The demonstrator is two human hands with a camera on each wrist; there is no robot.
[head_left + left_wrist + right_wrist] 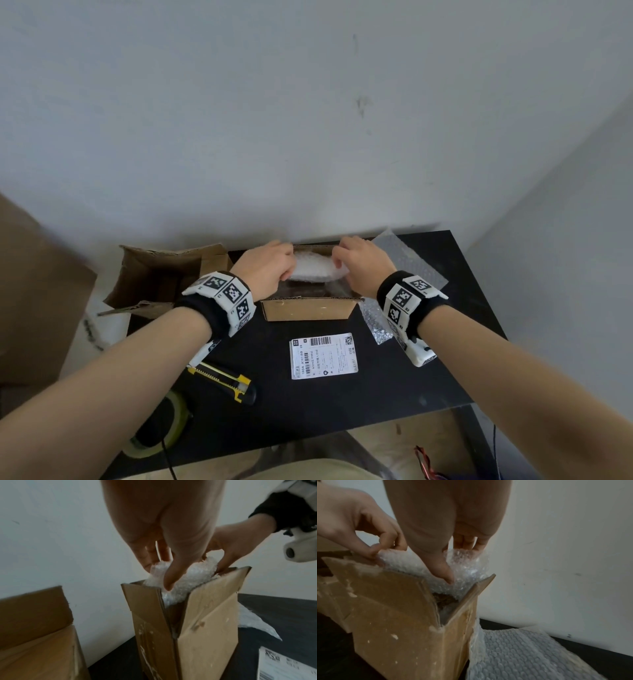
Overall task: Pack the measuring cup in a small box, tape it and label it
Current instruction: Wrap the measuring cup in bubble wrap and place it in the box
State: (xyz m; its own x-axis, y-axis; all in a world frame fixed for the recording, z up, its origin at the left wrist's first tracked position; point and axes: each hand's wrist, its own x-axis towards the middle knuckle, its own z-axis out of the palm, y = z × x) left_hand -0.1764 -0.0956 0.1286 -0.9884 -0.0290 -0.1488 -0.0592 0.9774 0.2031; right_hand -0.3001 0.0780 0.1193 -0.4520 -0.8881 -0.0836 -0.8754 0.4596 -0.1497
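A small open cardboard box [308, 309] stands at the back of the black table. A white bubble-wrap bundle [317, 270] sits in its mouth, partly above the rim; no measuring cup shows through the wrap. My left hand [286, 272] grips the bundle's left end, with the thumb in front and the fingers behind [163, 574]. My right hand [340, 263] grips the right end the same way [458, 563]. The box flaps [212, 609] stand upright. A white shipping label [323, 356] lies flat in front of the box.
A larger open carton [161, 277] stands left of the box. A yellow utility knife [226, 380] and a tape roll [161, 428] lie near left. Loose bubble wrap [407, 263] lies right of the box, with a smaller piece [376, 320] beside it. The wall is close behind.
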